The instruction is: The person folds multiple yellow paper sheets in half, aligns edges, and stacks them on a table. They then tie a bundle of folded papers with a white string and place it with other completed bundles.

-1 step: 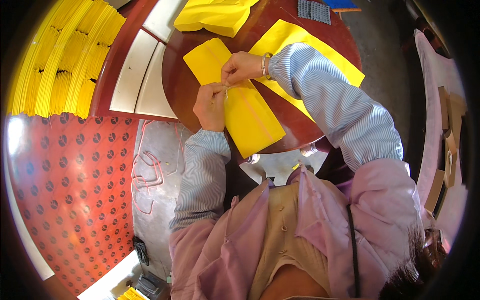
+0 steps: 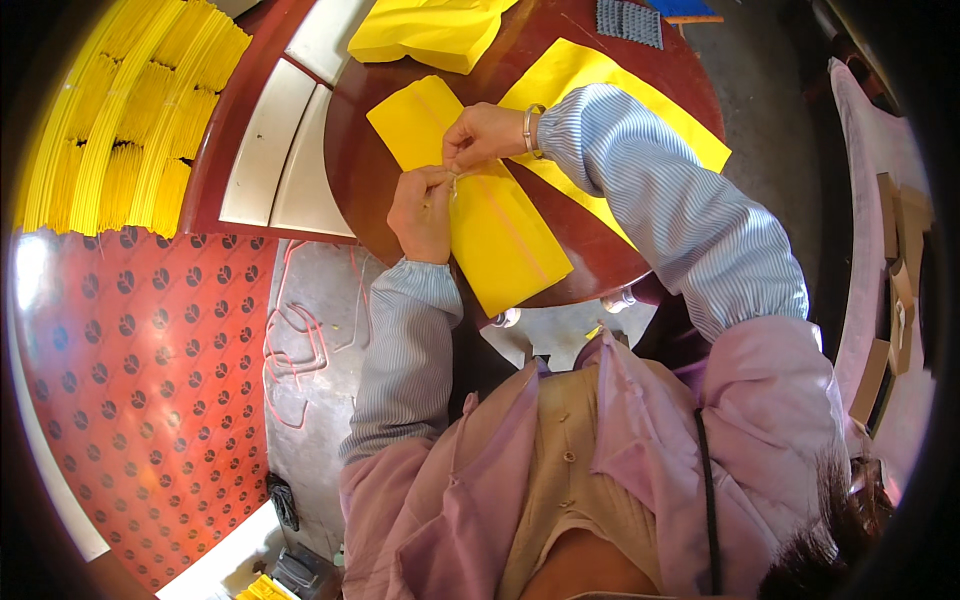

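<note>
A long yellow folded packet [image 2: 505,235] with a pale reddish stripe along its length lies aslant on the round table. My left hand [image 2: 420,212] is closed in a pinch at the packet's left edge. A short thin whitish strand [image 2: 455,185] hangs by its fingertips. My right hand [image 2: 483,137], with a metal bracelet at the wrist, bends in from the right over the packet, its fingertips pinched together against the left ones. What the right fingers hold is hidden. Under my right forearm lies another long yellow sheet [image 2: 625,105], partly covered by the sleeve.
The dark red round table [image 2: 350,130] also bears a crumpled yellow piece [image 2: 430,35] at the back and a grey bumpy pad [image 2: 630,24] at back right. Tall stacks of yellow bundles [image 2: 120,120] stand at far left. Cardboard pieces [image 2: 888,310] rest at the right.
</note>
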A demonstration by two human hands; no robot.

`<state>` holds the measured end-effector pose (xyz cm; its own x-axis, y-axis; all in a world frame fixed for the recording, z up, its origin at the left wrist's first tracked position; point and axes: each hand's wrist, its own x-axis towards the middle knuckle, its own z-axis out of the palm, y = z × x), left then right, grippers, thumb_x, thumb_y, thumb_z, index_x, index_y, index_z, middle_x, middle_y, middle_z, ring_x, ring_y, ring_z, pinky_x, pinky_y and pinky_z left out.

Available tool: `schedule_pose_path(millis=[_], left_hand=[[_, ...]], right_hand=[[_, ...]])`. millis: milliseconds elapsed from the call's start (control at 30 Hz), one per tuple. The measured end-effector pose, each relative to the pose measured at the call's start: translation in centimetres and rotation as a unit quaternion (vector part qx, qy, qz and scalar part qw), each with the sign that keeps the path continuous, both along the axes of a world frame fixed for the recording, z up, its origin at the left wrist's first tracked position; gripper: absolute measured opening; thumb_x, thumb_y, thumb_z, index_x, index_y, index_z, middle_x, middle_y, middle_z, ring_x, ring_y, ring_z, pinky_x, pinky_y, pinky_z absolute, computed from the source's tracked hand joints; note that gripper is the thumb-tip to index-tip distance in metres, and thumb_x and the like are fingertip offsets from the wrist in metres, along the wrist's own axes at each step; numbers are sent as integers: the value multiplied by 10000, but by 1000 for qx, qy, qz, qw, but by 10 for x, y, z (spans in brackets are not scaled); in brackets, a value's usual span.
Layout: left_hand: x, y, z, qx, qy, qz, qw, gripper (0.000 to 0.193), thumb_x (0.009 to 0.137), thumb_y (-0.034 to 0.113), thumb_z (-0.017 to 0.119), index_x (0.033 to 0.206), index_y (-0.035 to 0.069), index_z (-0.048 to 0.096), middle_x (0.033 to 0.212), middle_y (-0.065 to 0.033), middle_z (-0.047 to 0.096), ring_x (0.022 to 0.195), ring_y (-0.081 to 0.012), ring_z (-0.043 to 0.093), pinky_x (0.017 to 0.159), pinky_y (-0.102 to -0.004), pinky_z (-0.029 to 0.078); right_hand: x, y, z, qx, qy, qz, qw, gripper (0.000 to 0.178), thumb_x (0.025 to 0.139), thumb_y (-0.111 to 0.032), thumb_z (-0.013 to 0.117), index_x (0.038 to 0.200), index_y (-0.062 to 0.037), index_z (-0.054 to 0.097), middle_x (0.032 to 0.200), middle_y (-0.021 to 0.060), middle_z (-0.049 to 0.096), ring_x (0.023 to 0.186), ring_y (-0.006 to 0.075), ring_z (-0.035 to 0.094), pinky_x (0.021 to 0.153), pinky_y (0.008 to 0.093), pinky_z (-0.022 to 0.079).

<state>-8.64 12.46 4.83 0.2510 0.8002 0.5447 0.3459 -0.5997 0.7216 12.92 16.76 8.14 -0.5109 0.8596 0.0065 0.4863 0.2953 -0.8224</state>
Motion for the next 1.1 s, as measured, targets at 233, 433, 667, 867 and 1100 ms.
schedule_pose_path(millis=[233,433,667,867,1100], left_hand=[[-6,0,-2,-24,-30,-33,999,129,872,-66,777,960,-13,700,1013,-115,731,905,-192,720,813,-294,598],[-24,-7,15,-127,5,-56,990,143,868,-72,795,948,-1,700,1093,-107,693,938,-163,695,854,-276,576],[-39,63,55,34,86,-76,993,254,999,67,683,1251,35,689,1354,-184,666,1321,-323,607,1095,-383,484],[18,134,5,24,320,-98,942,622,1094,392,500,1620,75,402,1699,-201,344,1617,-355,225,1289,-539,193],[14,146,-32,6,298,-88,951,678,1104,450,442,1666,94,310,1748,-169,251,1638,-340,161,1281,-632,136]], right_hand=[[-11,-14,11,142,-162,-29,976,191,893,-265,690,956,-94,749,921,93,752,901,326,715,798,446,566],[-6,-34,18,231,-231,-35,944,163,934,-237,663,1047,-139,728,1042,63,703,1037,284,666,799,448,553],[-15,-149,25,317,-178,-2,932,499,1025,-410,620,1470,-184,605,1529,65,567,1455,281,494,1211,588,312],[-47,-203,5,215,-225,68,948,816,962,-602,619,1642,-216,388,1709,5,359,1612,207,264,1320,581,108],[-52,-203,-11,199,-243,68,947,782,976,-595,610,1634,-227,401,1703,-21,367,1616,189,240,1322,575,97]])
